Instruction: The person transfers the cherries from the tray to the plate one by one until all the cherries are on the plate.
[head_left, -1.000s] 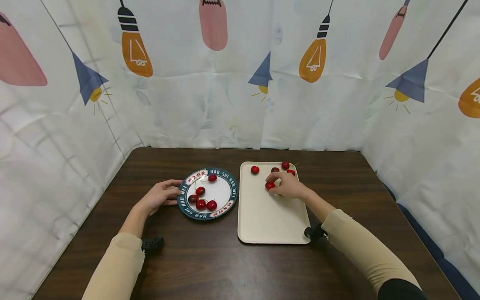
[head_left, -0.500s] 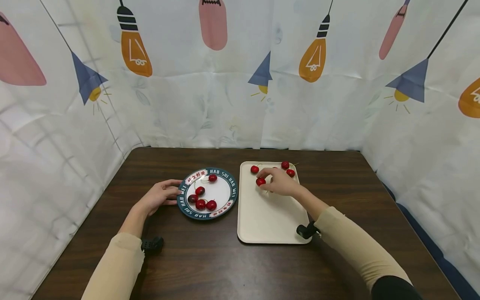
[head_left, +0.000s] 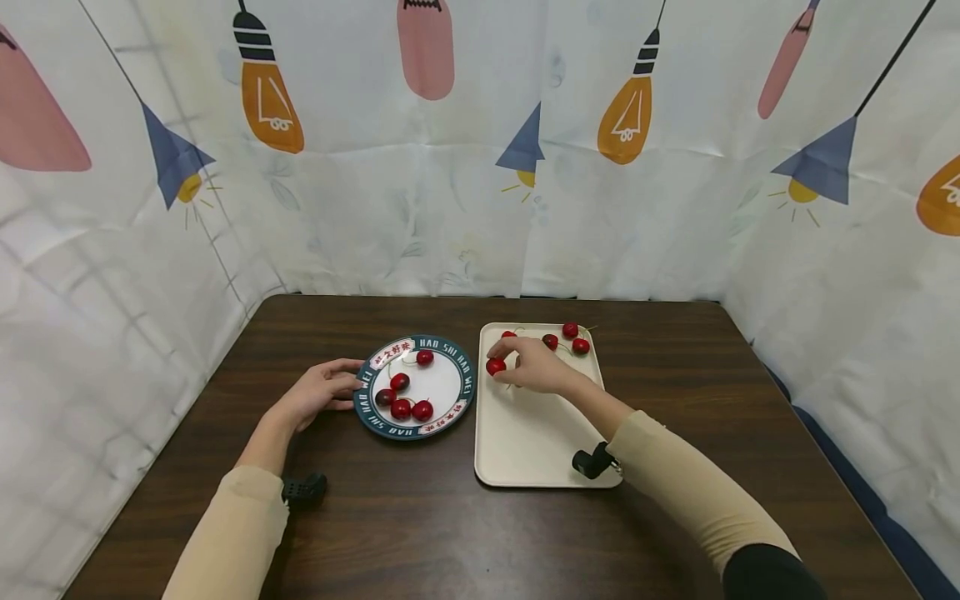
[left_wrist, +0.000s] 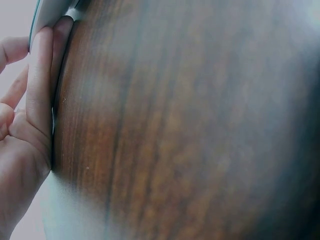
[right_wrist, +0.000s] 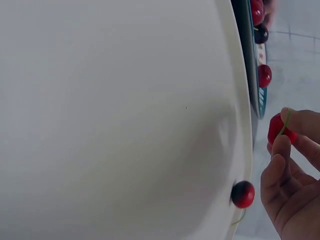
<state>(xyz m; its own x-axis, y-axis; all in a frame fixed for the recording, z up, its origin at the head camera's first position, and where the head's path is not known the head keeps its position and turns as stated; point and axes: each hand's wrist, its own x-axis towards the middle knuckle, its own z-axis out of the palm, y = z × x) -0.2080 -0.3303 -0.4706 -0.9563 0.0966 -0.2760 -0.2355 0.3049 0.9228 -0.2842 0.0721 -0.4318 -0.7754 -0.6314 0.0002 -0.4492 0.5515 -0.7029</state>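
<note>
My left hand (head_left: pixel 327 390) is at the left rim of a round white plate (head_left: pixel 442 379) with a blue-green lettered border. In the left wrist view, straight fingers (left_wrist: pixel 40 75) reach under the plate's edge, and another digit meets the rim from above, so the hand holds it there. Several cherries (head_left: pixel 401 409) lie on the plate. Above the left part of a cream tray (head_left: pixel 536 442), my right hand (head_left: pixel 532 367) pinches a red cherry (head_left: pixel 495 366) between thumb and fingertips. Its green stem (right_wrist: pixel 285 122) shows in the right wrist view.
Other cherries (head_left: pixel 581 346) lie near the tray's far edge, one partly hidden behind the right hand. Plate and tray stand side by side on a dark wooden table (head_left: pixel 405 517). A printed white curtain (head_left: pixel 450 217) hangs behind and at both sides.
My right hand has carried the pinched cherry leftward across the tray, towards the plate. A dark cherry at the back is uncovered again. Left hand and plate have stayed put.
</note>
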